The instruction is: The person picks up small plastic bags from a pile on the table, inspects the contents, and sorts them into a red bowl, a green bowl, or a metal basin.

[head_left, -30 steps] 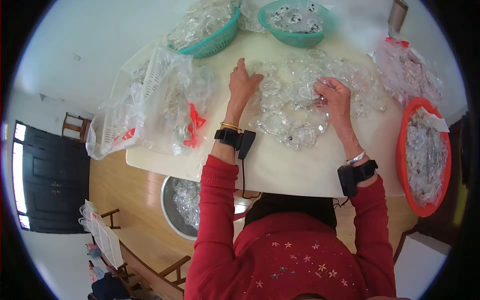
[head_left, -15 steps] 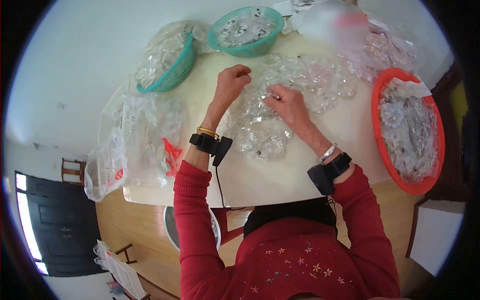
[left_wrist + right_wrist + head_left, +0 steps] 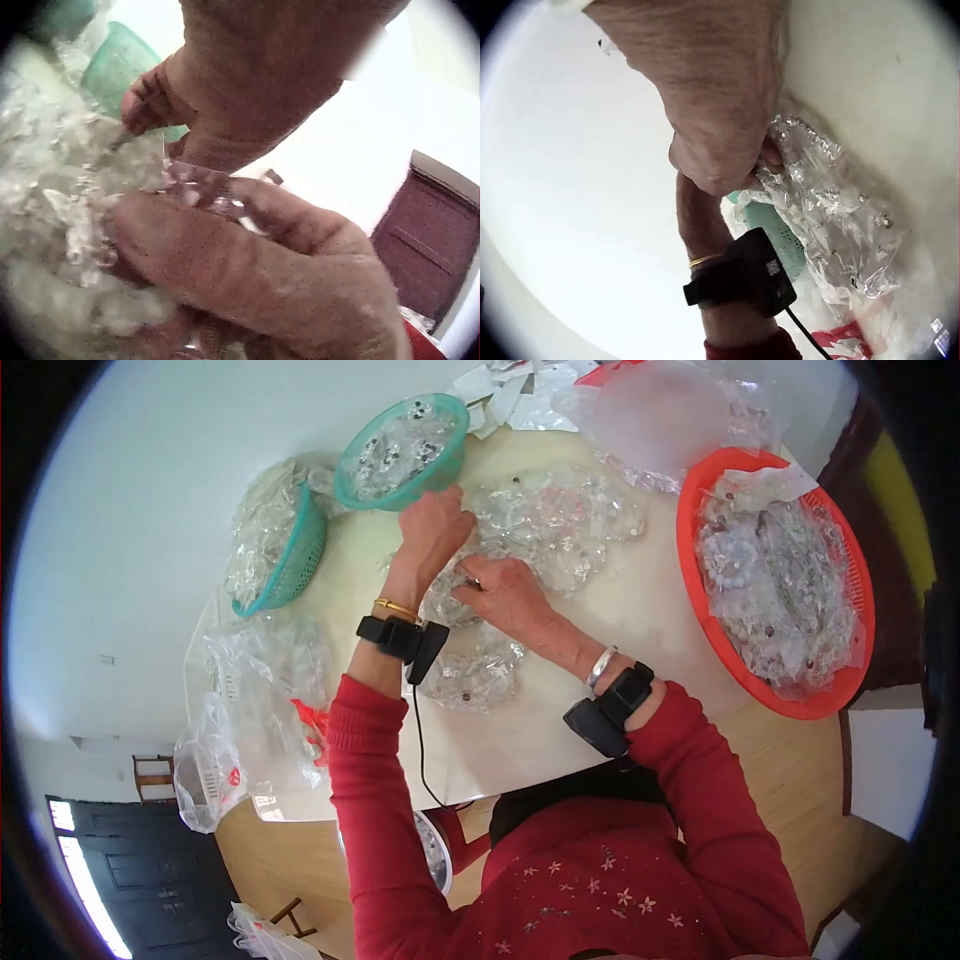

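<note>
My right hand (image 3: 512, 598) is over the pile of clear plastic packets (image 3: 560, 525) on the table. In the left wrist view its thumb and fingers pinch a small clear packet (image 3: 204, 186) with a shiny, pinkish look. My left hand (image 3: 430, 530) is just beyond it, bent at the fingers, near the green basin. Its fingertips (image 3: 135, 116) show beside the packets in the left wrist view; I cannot tell whether they grip one. Crinkled packets with small shiny bits (image 3: 832, 195) lie beside the right hand, which partly hides the left one in the right wrist view.
A green basin (image 3: 345, 485) of packets with dark bits stands at the back, a green basket (image 3: 300, 560) left of it. At right is a red basket (image 3: 690, 560) full of packets. Plastic bags (image 3: 250, 690) lie at left. A wrist-camera cable (image 3: 420, 750) hangs over the table edge.
The head view has turned right, so things appear shifted left. The right hand has come close to the left. The left hand's fingers, spread out earlier, are now bent.
</note>
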Motion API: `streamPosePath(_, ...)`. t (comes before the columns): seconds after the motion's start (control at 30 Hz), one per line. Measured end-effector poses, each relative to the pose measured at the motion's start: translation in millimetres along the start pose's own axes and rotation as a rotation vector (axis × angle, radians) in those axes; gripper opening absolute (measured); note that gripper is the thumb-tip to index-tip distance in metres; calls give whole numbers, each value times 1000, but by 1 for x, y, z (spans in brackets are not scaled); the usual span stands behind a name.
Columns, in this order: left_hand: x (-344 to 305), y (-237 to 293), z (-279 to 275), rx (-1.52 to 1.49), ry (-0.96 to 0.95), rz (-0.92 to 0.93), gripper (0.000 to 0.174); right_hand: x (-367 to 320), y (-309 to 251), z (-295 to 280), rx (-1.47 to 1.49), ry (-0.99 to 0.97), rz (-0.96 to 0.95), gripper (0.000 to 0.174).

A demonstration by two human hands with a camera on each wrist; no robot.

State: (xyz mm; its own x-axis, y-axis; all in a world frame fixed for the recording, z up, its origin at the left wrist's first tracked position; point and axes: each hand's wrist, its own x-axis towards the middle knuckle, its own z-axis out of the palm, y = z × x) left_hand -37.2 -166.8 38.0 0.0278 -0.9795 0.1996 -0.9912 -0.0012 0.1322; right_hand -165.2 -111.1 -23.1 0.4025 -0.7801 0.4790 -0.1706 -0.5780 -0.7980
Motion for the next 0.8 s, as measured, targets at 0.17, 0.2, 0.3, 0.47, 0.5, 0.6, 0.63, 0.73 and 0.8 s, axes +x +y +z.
streamPosePath(0.17, 3, 48, 0, 223, 236, 227, 21, -2, 9, 8, -75, -30, -15, 20)
streamPosePath(0.2, 6, 53, 1, 161, 328, 300, 19, -2, 11, 8, -136, -57, -10, 19)
streamPosePath(0.3, 9, 61, 7, 112, 333, 363, 19, -1, 10, 9, -119, -3, -3, 20)
streamPosePath(0.47, 9, 66, -16, 300, -219, 76, 16, -2, 10, 7, -118, -65, -17, 19)
streamPosePath(0.5, 11, 69, -17, 301, -219, 80, 16, -1, 10, 6, -118, -61, -16, 19)
streamPosePath(0.6, 15, 81, -16, -35, -94, 189, 20, 0, 10, 6, -164, -190, 27, 16)
streamPosePath(0.63, 14, 88, -7, -38, -91, 188, 20, -1, 18, 15, -168, -192, 25, 16)
streamPosePath(0.73, 11, 106, 19, -377, -60, 493, 32, -5, 54, 53, 379, 113, -121, 17)
streamPosePath(0.8, 11, 111, 22, -274, -150, 448, 37, -9, 57, 51, 411, 172, -136, 18)
